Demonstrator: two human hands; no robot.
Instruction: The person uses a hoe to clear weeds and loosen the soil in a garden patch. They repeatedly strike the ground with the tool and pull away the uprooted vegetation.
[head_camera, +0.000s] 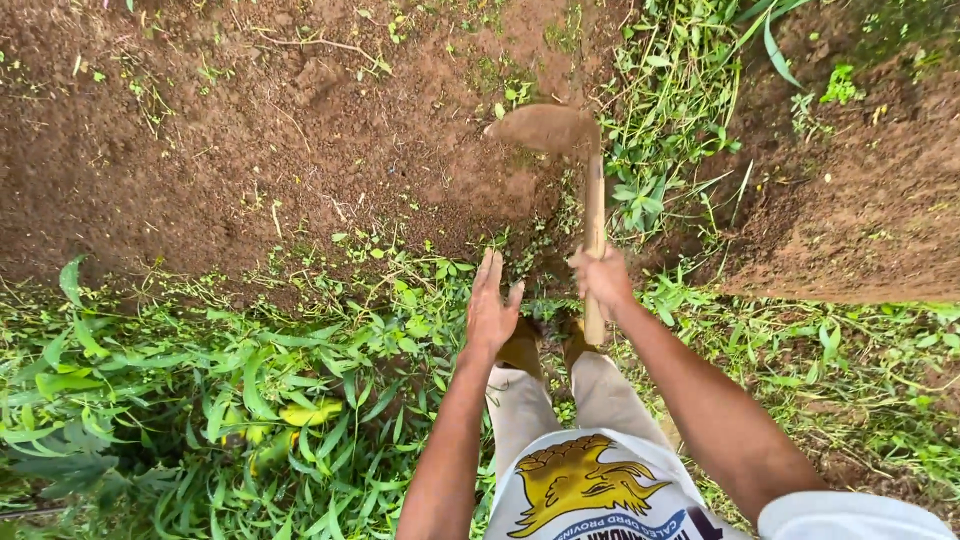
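From the head camera I see the right hand (603, 280) wrapped tight around the wooden handle of a hoe (594, 215), its earth-caked blade up at twelve o'clock over bare brown soil (200, 130). At nine o'clock of that grip the left hand (490, 305) hangs free, fingers straight and together, holding nothing. Cut green weeds (200, 400) lie at eight o'clock.

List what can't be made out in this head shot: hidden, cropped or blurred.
- Hoe: the blade's edge is caked in soil; the handle's lower end hides behind the right hand.
- Left hand: open, palm side faces away, so unseen.
- Feet: mostly hidden by hands and weeds.
- Shirt print: cut off by the bottom edge.
- Soil under the weeds: covered.
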